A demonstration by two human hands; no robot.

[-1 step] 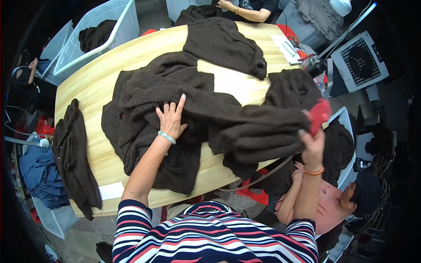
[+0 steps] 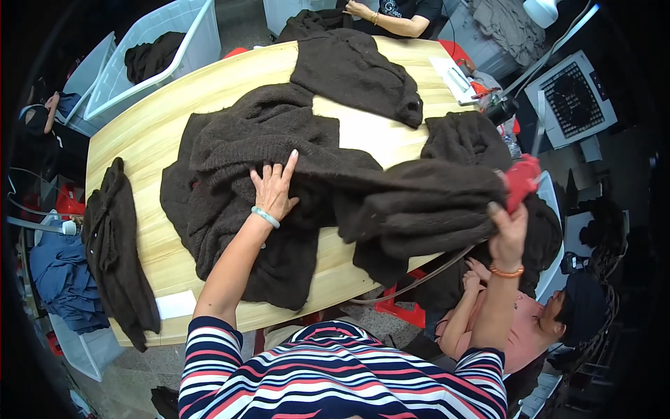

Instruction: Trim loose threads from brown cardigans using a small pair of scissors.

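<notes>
A dark brown knitted garment (image 2: 237, 157) lies bunched in the middle of the wooden table (image 2: 136, 143). My left hand (image 2: 274, 188) rests on it, fingers spread and palm down beside a ribbed band. Toward the right edge, my right hand (image 2: 508, 234) is closed on the garment's far end, which is drawn out sideways and lifted into folds. Just beyond that hand is a red piece (image 2: 521, 183), blurred by motion; I cannot tell whether it is attached to the garment or held with it.
More brown garments lie on the table: one at the far side (image 2: 356, 77), one at the left edge (image 2: 118, 251), one at the right (image 2: 464, 140). Plastic bins (image 2: 157, 63) stand around. A person in pink (image 2: 502, 321) sits close at right; another person (image 2: 398, 21) is opposite.
My right hand has moved a little right and away from me, stretching the garment's end and the red piece with it. My left hand stays in place.
</notes>
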